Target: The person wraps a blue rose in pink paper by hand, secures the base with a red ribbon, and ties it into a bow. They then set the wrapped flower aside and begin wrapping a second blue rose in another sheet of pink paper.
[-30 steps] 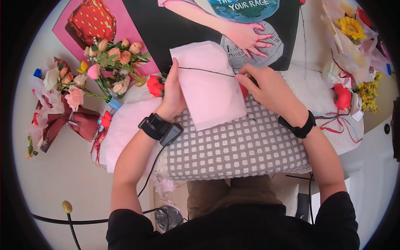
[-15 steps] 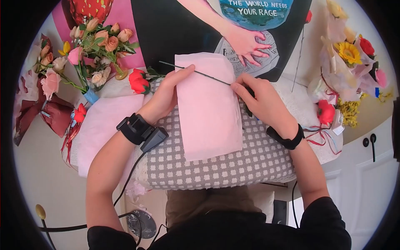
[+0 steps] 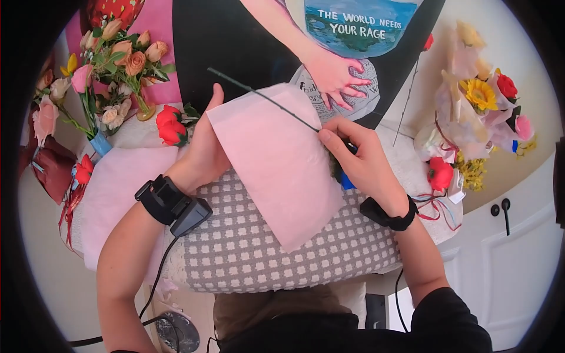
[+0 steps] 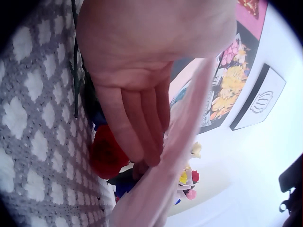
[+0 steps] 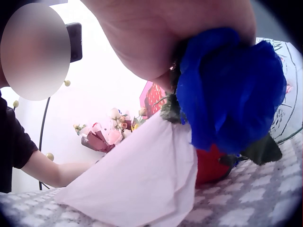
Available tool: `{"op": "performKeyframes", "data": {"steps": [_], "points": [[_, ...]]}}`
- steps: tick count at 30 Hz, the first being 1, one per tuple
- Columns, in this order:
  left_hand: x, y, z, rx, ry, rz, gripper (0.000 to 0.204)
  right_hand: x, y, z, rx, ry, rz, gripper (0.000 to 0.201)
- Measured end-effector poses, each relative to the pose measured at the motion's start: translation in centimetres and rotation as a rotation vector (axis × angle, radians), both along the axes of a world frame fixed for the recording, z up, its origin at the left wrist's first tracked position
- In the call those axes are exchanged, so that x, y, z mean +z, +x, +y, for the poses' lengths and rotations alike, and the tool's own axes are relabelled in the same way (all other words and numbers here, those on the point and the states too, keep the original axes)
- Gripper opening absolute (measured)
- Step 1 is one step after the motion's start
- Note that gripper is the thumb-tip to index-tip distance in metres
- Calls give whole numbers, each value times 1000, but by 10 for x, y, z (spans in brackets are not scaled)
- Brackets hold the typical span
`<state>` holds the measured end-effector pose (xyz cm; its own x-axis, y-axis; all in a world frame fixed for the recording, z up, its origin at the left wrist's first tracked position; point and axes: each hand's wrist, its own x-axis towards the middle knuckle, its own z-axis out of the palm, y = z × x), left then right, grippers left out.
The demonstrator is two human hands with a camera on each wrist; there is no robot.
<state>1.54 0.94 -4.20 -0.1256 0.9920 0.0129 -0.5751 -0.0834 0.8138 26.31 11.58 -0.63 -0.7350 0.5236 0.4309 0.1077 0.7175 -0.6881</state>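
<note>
My right hand (image 3: 364,159) pinches a thin dark green stem (image 3: 253,91) at the right edge of a pink paper sheet (image 3: 271,170). In the right wrist view a blue rose (image 5: 227,94) hangs under that hand. The stem slants up to the left across the paper, its end free. At the paper's left edge is my left hand (image 3: 203,153), its thumb raised and its other fingers hidden behind the sheet. The left wrist view shows those fingers (image 4: 128,118) nearly straight, fingertips at the paper. Past them is a red rose (image 4: 106,153) over the checked cloth.
Another red flower (image 3: 170,125) lies left of my left hand. More pink paper (image 3: 123,194) is spread at the left of the table. Vases of roses (image 3: 126,65) stand back left, a wrapped bouquet (image 3: 482,97) at the right. A painting (image 3: 223,41) leans behind.
My left thumb has come off the stem and paper and now points up. The paper has tilted, its lower end swinging right. The head view has shifted.
</note>
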Motion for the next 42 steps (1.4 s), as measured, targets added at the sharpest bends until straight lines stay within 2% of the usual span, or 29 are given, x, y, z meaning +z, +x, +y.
{"op": "performKeyframes", "data": {"steps": [4,6,10,14,16,17,19,24,26,27,29,33,35,38,40,41,42], "points": [[-1,-6,-1,56,20,-23,94,9,2,-2,26,14,-51,19],[5,-9,-4,-123,49,-183,101,9,3,3,64,49,-88,19],[5,-14,-6,-188,53,-191,111,7,1,8,88,167,-186,20],[-6,-26,6,-222,-42,-201,108,3,-3,1,139,295,-153,19],[-6,-23,9,-378,-78,-148,102,5,-5,-6,91,340,-170,17],[-5,-20,8,-375,-78,-153,102,5,-5,-5,96,339,-175,17],[0,-13,2,-474,3,44,96,4,-3,-3,68,477,-183,18],[-3,-6,-3,-464,-28,74,90,3,0,-3,42,559,-219,22],[-3,-2,-7,-356,-8,257,68,2,1,-1,50,569,-232,24],[-3,-2,-6,-360,-11,259,68,2,1,0,51,591,-239,24],[-3,-4,-4,-407,68,364,44,1,2,1,48,614,-245,25],[0,-7,-5,-454,-32,415,37,5,3,1,-6,709,-245,26],[-6,-11,0,-459,-27,589,39,5,4,1,-20,726,-256,28],[-11,-8,2,-453,-6,530,41,7,3,0,-42,706,-258,35],[-7,-5,-1,-445,0,488,41,11,-1,-6,-127,812,-105,40],[-6,-5,-2,-438,7,446,42,14,0,-7,-127,813,-106,40],[-6,-5,-1,-438,8,446,42,16,1,-8,-185,806,-5,39]]}}
